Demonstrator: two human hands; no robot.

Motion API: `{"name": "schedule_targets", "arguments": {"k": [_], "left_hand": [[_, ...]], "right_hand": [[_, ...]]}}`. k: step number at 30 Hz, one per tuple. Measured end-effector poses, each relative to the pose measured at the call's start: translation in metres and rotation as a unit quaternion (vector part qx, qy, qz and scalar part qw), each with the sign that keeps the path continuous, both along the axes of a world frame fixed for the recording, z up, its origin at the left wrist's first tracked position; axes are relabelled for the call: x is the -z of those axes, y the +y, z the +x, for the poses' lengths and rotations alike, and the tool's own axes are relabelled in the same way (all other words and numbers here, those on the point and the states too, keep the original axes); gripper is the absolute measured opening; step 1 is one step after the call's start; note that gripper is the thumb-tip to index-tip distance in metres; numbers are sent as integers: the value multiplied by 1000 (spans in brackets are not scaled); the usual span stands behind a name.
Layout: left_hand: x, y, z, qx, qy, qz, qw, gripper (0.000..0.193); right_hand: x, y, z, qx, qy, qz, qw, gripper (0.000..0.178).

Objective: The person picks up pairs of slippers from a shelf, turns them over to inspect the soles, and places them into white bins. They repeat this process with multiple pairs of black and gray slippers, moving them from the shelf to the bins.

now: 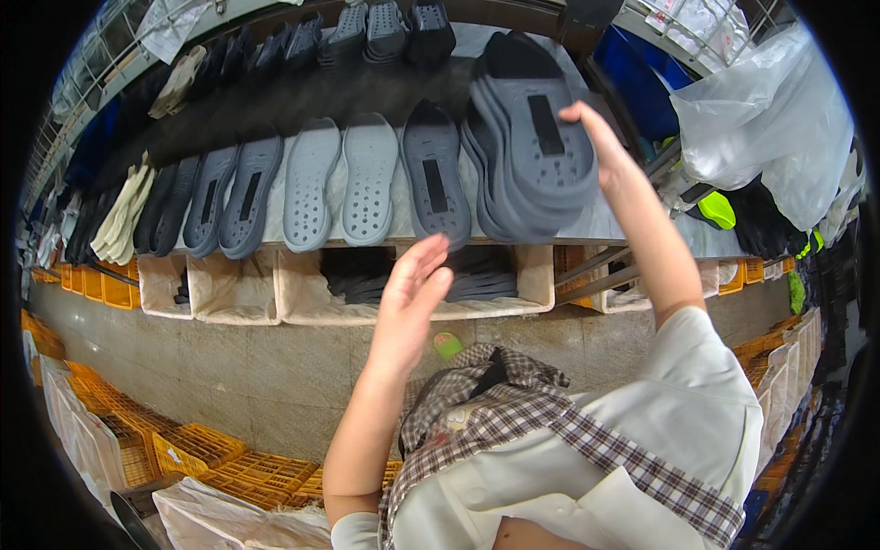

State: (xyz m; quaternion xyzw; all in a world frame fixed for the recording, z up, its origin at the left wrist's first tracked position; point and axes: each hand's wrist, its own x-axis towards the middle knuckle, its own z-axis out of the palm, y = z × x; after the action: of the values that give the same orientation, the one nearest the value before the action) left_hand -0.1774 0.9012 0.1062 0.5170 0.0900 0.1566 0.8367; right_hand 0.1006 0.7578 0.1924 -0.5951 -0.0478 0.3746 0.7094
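A thick stack of dark grey shoe soles (518, 124) stands tilted at the right end of the front row. My right hand (600, 147) grips its right side, with the thumb on the top sole and the other fingers hidden behind. Next to the stack on the left lies a dark grey sole (440, 151) with a black strip in its middle. My left hand (414, 280) is just below the heel of that sole, fingers stretched out and thumb apart, holding nothing. Whether its fingertips touch the heel I cannot tell.
Further left on the table lie light grey soles (312, 179), darker soles (252, 197) and cream ones (124, 211). More stacked soles (385, 32) line the back. Lined bins (234, 291) sit below the table edge. Yellow crates (197, 447) stand behind me; plastic bags (765, 119) hang at right.
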Motion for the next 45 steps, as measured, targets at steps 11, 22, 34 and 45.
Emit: {"name": "schedule_targets", "arguments": {"k": [11, 22, 34, 45], "left_hand": [[103, 10, -145, -260, 213, -148, 930, 21], [146, -20, -322, -402, 250, -227, 851, 15], [164, -5, -363, -371, 302, -252, 841, 11], [176, 75, -298, -365, 341, -238, 833, 11]], "right_hand": [[27, 38, 47, -56, -12, -242, 969, 78], [33, 31, 61, -10, -19, -236, 971, 44], [52, 25, 44, 1, -17, -219, 976, 69], [-39, 126, 94, -120, -356, -492, 785, 82]]}}
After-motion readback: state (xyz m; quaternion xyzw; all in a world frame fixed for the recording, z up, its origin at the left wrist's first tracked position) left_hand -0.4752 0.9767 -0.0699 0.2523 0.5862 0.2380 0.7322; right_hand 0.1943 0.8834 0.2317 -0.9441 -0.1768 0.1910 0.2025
